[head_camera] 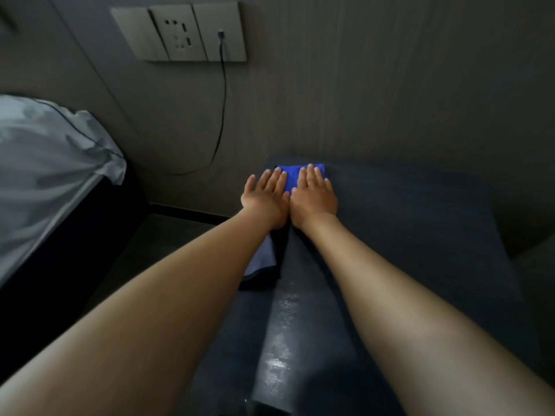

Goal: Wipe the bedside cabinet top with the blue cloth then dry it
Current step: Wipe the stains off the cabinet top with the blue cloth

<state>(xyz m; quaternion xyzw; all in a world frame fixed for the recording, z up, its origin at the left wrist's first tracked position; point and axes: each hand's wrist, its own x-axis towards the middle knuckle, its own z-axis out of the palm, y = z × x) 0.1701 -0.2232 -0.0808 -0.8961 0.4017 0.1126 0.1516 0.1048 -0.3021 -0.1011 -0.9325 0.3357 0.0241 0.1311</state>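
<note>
The dark bedside cabinet top (420,235) fills the middle and right of the view. A bright blue cloth (292,178) lies at its far left corner against the wall. My left hand (264,199) and my right hand (313,196) lie flat side by side on the cloth, palms down and fingers stretched toward the wall, covering most of it. A wet shiny streak (282,340) runs down the cabinet top between my forearms. A paler blue-grey cloth (261,259) hangs over the cabinet's left edge under my left forearm.
A bed with a grey pillow (51,163) stands to the left, with a dark gap of floor (168,235) between it and the cabinet. A wall socket panel (180,31) holds a black cable (222,115) that droops down the wall toward the bed.
</note>
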